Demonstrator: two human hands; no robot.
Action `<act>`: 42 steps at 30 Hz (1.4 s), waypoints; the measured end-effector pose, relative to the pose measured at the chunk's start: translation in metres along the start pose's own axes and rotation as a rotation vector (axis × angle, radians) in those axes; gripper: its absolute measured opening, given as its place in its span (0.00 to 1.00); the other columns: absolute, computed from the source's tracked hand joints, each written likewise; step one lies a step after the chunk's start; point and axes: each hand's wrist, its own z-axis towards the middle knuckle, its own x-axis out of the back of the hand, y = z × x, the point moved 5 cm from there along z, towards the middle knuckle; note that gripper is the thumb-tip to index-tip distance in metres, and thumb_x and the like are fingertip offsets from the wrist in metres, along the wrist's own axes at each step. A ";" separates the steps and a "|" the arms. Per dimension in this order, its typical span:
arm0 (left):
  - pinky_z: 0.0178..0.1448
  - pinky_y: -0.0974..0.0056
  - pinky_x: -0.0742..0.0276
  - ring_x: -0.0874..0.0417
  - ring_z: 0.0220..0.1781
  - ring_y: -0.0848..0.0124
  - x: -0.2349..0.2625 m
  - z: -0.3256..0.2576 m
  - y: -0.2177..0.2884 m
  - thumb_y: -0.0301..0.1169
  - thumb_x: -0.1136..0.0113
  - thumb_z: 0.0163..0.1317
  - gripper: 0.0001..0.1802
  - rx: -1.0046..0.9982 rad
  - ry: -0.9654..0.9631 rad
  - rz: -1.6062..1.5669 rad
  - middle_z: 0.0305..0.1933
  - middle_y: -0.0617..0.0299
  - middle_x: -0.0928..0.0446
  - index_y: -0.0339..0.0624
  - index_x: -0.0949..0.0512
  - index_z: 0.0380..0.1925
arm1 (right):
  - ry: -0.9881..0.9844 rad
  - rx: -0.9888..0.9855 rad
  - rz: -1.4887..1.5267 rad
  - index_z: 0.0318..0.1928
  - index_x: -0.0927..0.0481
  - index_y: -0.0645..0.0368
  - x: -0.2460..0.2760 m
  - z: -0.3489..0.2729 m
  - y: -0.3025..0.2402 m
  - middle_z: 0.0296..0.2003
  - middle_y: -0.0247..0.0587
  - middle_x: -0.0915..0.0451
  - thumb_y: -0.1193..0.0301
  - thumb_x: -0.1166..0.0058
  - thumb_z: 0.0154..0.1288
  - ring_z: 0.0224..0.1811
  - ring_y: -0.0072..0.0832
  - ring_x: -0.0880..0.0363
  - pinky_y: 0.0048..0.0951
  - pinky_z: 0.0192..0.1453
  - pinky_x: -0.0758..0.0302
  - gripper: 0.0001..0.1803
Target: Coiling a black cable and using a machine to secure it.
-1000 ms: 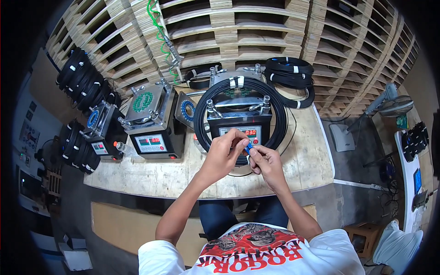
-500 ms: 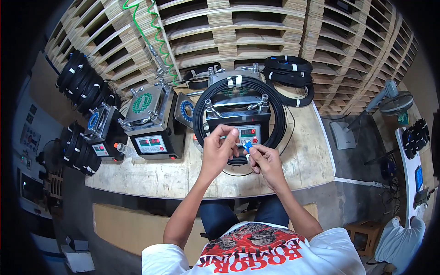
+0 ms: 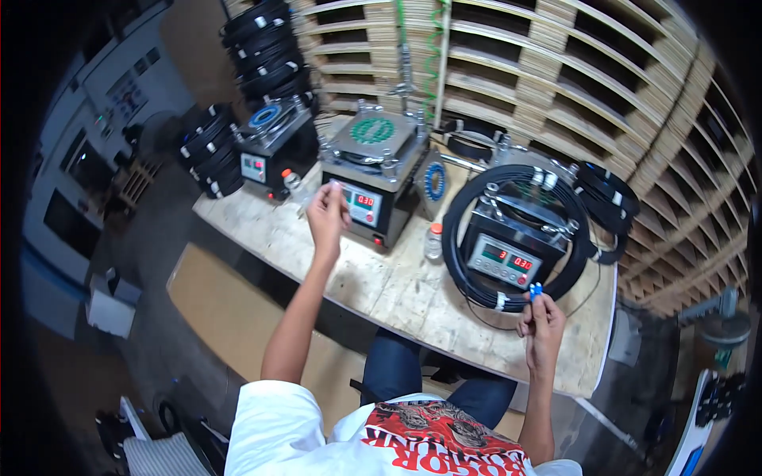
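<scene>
Writing first. Red lit digits show on the display (image 3: 506, 260) of the right machine (image 3: 517, 225) and on the display of the middle machine (image 3: 367, 170); the left machine (image 3: 278, 144) has a smaller lit panel. My white shirt (image 3: 278, 420) bears red lettering and a dark print. The white bands on the black cable coil (image 3: 454, 258) carry no writing I can read.

My right hand (image 3: 544, 329) holds a blue connector (image 3: 536, 291) upright between thumb and fingers, at the coil's lower edge, above the tabletop (image 3: 373, 282). My left hand (image 3: 322, 218) is raised before the middle machine, hiding part of its display; its fingertips are nearly together, and I cannot tell whether they grip anything.

The coil rings the right machine's panel. An orange-capped bottle (image 3: 433, 243) stands just left of it. Wooden pallets (image 3: 508, 49) rise behind.
</scene>
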 end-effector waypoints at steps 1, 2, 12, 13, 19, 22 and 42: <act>0.19 0.74 0.38 0.29 0.17 0.82 0.035 0.024 -0.014 0.40 0.44 0.73 0.16 0.023 0.053 0.091 0.23 0.68 0.27 0.37 0.20 0.40 | -0.002 -0.003 0.013 0.44 0.23 0.66 -0.004 0.000 0.000 0.20 0.28 0.33 0.64 0.49 0.77 0.18 0.15 0.38 0.19 0.21 0.41 0.15; 0.19 0.74 0.38 0.29 0.18 0.81 0.068 0.046 -0.028 0.40 0.43 0.72 0.15 0.058 0.087 0.093 0.25 0.67 0.25 0.37 0.20 0.40 | -0.019 0.005 0.015 0.45 0.23 0.65 -0.010 0.001 0.000 0.20 0.28 0.32 0.64 0.49 0.77 0.18 0.15 0.37 0.19 0.21 0.41 0.15; 0.16 0.68 0.34 0.22 0.15 0.75 0.167 0.143 -0.157 0.36 0.40 0.67 0.14 0.258 0.062 0.598 0.26 0.62 0.17 0.38 0.14 0.39 | 0.048 0.054 0.022 0.48 0.23 0.67 -0.024 -0.002 -0.006 0.21 0.28 0.34 0.64 0.49 0.77 0.19 0.16 0.36 0.19 0.22 0.38 0.16; 0.19 0.70 0.34 0.26 0.17 0.78 0.167 0.145 -0.167 0.41 0.42 0.68 0.16 0.301 0.043 0.579 0.27 0.65 0.19 0.40 0.15 0.39 | 0.055 0.059 0.004 0.51 0.23 0.68 -0.022 -0.003 -0.009 0.22 0.28 0.33 0.64 0.49 0.77 0.19 0.16 0.35 0.20 0.22 0.38 0.16; 0.20 0.70 0.39 0.33 0.20 0.79 0.194 0.158 -0.198 0.35 0.52 0.72 0.24 0.410 0.018 0.498 0.31 0.67 0.24 0.51 0.29 0.67 | 0.066 0.054 0.057 0.53 0.25 0.67 -0.017 0.003 -0.015 0.26 0.32 0.28 0.66 0.49 0.76 0.25 0.20 0.30 0.21 0.29 0.33 0.16; 0.23 0.68 0.35 0.32 0.21 0.78 0.190 0.148 -0.169 0.28 0.51 0.69 0.24 0.153 0.145 0.465 0.31 0.65 0.25 0.48 0.29 0.65 | -0.040 0.084 0.121 0.57 0.28 0.69 -0.032 0.013 -0.014 0.29 0.34 0.26 0.67 0.49 0.76 0.29 0.22 0.27 0.25 0.35 0.27 0.19; 0.32 0.69 0.27 0.20 0.27 0.74 -0.225 -0.190 0.080 0.31 0.36 0.64 0.11 -0.135 -1.009 0.225 0.29 0.56 0.19 0.32 0.17 0.39 | -0.066 0.204 0.020 0.47 0.27 0.63 -0.010 0.001 -0.031 0.37 0.40 0.20 0.77 0.44 0.70 0.38 0.25 0.17 0.28 0.44 0.17 0.08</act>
